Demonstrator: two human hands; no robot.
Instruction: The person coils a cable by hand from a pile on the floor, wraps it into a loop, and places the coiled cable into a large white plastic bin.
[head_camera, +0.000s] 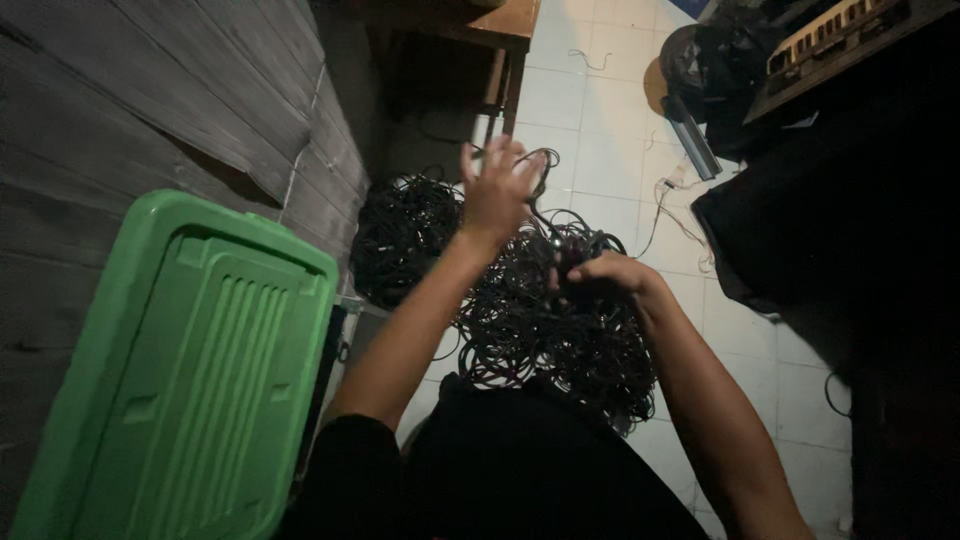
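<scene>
Black cable (545, 215) taut from raised left hand (497, 190) down-right to right hand (610, 275)

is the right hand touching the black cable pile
Touching: the head view shows the right hand pressed into the black cable pile, its fingers among the coils.

Left hand (497, 190) raised, fingers around a black cable strand (541, 160). Right hand (606, 275) grips the tangled black cable pile (555, 330). Green plastic lid (190, 380) lies left, beside wooden wall (150, 90).
</scene>
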